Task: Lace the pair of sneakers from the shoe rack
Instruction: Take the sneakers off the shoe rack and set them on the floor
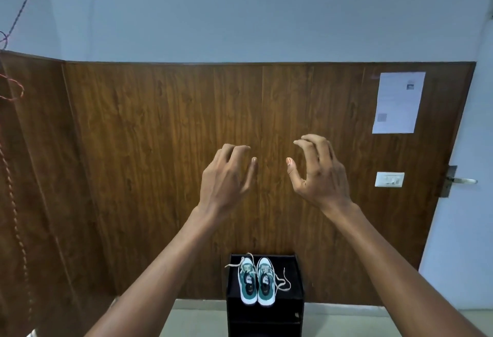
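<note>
Two teal and white sneakers stand side by side on top of a black shoe rack [293, 296] low in the view: the left sneaker [247, 282] and the right sneaker [265, 282]. Loose pale laces [283, 282] trail off them onto the rack's top on both sides. My left hand [226, 176] and my right hand [318, 174] are raised in front of the wood-panelled wall, well above the sneakers. Both hands are empty, with fingers curled and spread apart.
The rack stands against a brown wood-panelled wall [160, 150]. A sheet of paper [397, 102] and a white switch plate [389, 179] are on the wall at right. A door handle [464, 180] is at far right. Cords [13, 203] hang at left.
</note>
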